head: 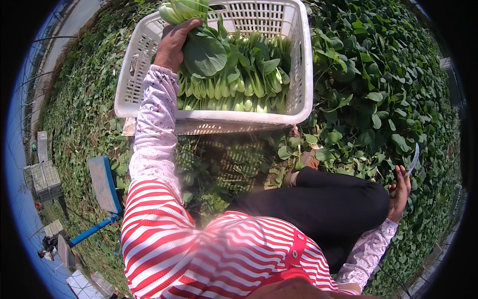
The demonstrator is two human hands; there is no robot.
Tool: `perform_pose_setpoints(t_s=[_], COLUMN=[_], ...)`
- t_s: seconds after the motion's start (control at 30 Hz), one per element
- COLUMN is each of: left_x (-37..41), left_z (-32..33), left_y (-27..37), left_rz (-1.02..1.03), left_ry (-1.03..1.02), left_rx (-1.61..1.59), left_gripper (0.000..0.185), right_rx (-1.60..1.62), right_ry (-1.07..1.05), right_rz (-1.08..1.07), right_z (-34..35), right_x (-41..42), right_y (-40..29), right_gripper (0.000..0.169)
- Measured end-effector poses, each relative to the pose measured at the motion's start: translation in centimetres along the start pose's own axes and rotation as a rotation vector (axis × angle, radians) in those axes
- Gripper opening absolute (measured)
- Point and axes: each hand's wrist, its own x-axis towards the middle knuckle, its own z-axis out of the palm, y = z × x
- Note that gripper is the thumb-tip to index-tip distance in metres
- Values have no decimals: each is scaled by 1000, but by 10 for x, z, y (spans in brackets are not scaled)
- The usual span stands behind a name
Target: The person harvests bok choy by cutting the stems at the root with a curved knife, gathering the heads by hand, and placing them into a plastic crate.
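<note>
My left hand [175,43] grips a bunch of green leafy stalks, likely bok choy [183,12], over the far left part of a white plastic crate [239,116]. A broad leaf [205,56] hangs down beside the hand. Inside the crate, rows of bok choy [224,88] lie packed with their pale stems towards me. Out to the right, beyond my bent knee, my right hand [400,190] holds a small knife [414,159] with a curved blade pointing up and away. Its handle is mostly hidden by the fingers.
Dense leafy plants [369,74] grow right of the crate. A blue-edged stool [104,183] with a blue tube [95,228] stands at the left. Stacked crates [43,179] are farther left. My shoe [309,160] rests on soil near the crate's front right corner.
</note>
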Motion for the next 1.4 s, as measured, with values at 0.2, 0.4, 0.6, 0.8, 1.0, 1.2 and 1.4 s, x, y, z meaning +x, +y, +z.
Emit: perform_pose_setpoints(t_s=[0.2, 0.4, 0.6, 0.8, 1.0, 1.2, 1.4], left_x=[29, 43, 46, 71, 44, 24, 57], left_z=[57, 59, 68, 127, 212, 269, 240], left_y=[-15, 18, 6, -171, -207, -302, -342], left_rz=[-139, -32, -216, -436, -694, -521, -374], left_ry=[-45, -175, -438, -107, -140, 108, 696], left_rx=[148, 99, 200, 937, 1179, 1311, 952], left_gripper=[31, 42, 53, 110, 99, 81, 74], right_rx=[-10, 18, 5, 35, 82, 9, -13], right_ry=[-10, 54, 19, -51, 0, 35, -46], right_rz=[84, 108, 154, 105, 40, 41, 25], right_z=[-20, -29, -11, -14, -35, -52, -30], right_x=[11, 9, 17, 20, 13, 12, 15], right_y=[36, 42, 50, 46, 39, 37, 66], right_gripper=[35, 31, 29, 25, 23, 23, 18])
